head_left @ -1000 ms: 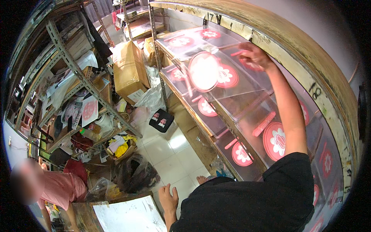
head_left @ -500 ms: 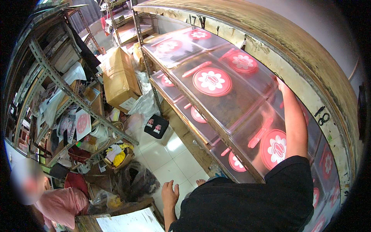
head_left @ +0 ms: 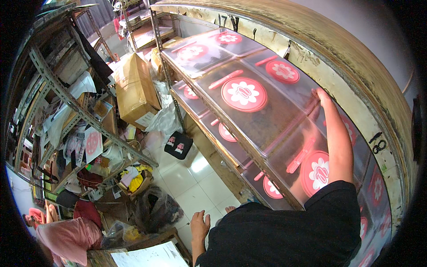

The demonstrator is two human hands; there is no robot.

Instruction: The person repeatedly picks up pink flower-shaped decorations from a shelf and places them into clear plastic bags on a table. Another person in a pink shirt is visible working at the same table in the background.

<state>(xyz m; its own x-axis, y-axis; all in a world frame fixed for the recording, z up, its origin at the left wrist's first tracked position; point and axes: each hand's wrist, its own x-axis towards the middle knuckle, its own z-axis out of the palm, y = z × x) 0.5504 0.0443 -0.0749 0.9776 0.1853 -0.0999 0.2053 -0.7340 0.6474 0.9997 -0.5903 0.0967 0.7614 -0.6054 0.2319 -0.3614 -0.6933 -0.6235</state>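
Note:
My right hand (head_left: 320, 95) reaches across the sloping rack to the far row, its fingertips resting at the edge of a clear, glossy plastic sheet (head_left: 297, 103). The fingers look loosely apart; nothing shows gripped in them. Each sheet bears a red round print with a white flower (head_left: 244, 94) and a long red bar beside it. My right forearm partly covers a nearer printed sheet (head_left: 275, 149). Down by my body, away from the rack, my left hand (head_left: 201, 224) hangs with spread fingers and holds nothing.
A lower tier (head_left: 229, 147) carries more printed sheets. Past the floor stands a cluttered metal shelf (head_left: 75, 100), with a cardboard box (head_left: 135, 91) behind. A black printed cloth item (head_left: 179, 145) lies low near the tiles. At lower left, a person in pink (head_left: 71, 236) is beside a table (head_left: 151, 257).
The far sheet's print shows more sharply now, with less glare over it. My right hand's fingers have shifted slightly left. My left hand has moved a little to the right.

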